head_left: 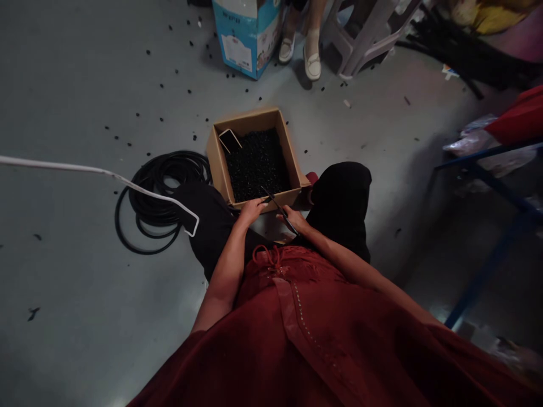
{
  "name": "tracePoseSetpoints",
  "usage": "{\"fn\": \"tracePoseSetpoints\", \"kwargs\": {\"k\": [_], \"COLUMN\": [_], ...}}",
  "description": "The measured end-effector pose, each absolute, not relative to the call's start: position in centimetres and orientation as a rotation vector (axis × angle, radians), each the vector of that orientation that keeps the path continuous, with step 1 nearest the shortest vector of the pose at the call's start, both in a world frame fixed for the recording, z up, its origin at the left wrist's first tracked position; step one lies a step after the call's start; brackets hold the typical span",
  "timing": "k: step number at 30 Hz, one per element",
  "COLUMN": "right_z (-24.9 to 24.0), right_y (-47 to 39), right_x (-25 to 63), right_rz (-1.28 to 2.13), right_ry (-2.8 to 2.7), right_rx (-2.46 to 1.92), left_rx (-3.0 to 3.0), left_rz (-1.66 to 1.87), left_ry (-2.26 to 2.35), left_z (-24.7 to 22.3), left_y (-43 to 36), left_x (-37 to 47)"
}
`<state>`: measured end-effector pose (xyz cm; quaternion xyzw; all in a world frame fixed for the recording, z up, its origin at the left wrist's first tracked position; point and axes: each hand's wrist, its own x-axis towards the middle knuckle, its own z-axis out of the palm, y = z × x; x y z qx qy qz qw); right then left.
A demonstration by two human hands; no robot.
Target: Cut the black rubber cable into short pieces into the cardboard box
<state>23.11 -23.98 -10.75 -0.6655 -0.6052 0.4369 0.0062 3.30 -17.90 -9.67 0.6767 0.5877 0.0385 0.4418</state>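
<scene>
**My left hand (251, 211) and right hand (294, 219) are meeting over the near edge of a cardboard box (218, 164)**

Both my forearms are reaching forward and inward from my body, and my hands are hovering close together, slightly apart. My left fingers are pinching a short dark piece (268, 199). My right hand is closing around a long thin dark object (285, 217), which is slanting up toward the box; I cannot tell whether it is a tool or a strip.

I am sitting low, my black-trousered knees (341, 206) spreading on either side. The grey floor (85, 237) is showing scattered black bits (162, 86). A coil of black tubing (148, 192) is lying beside my left knee, and a bent white rod or cable (139, 188) is crossing above it. Beyond the box, another person's pale shoes (313, 66) are resting between a blue-and-white carton (238, 39) and a grey plastic stool (360, 48). To the right, black strips (466, 51) are lying in a heap, and a blue metal frame (487, 265) is standing near red material (520, 118) and clear plastic (470, 138).

The open cardboard box is holding many small black pieces (258, 164). A flat dark rectangle with a pale edge (230, 141), resembling a phone, is resting on them at the far left corner.
</scene>
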Motion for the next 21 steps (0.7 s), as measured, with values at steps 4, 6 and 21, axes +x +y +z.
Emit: {"fn": "tracePoseSetpoints", "kwargs": {"k": [4, 6, 21], "right_z": [-10.63, -10.55, -11.03], "right_y": [-23.98, -23.97, -23.76], "right_x": [23.05, 23.00, 22.65], "right_rz": [1.337, 1.323, 1.252], "right_ry": [-1.920, -1.933, -1.933], "right_rx": [-2.110, -2.130, -2.250], "left_rx": [1.688, 1.690, 1.679], "left_rz": [0.084, 0.075, 0.071], "left_ry": [1.467, 1.476, 1.515], "left_z": [-9.47, -9.43, -10.01], "left_y": [-17.94, -17.94, -17.79], "left_x": [3.43, 3.52, 3.72]}}
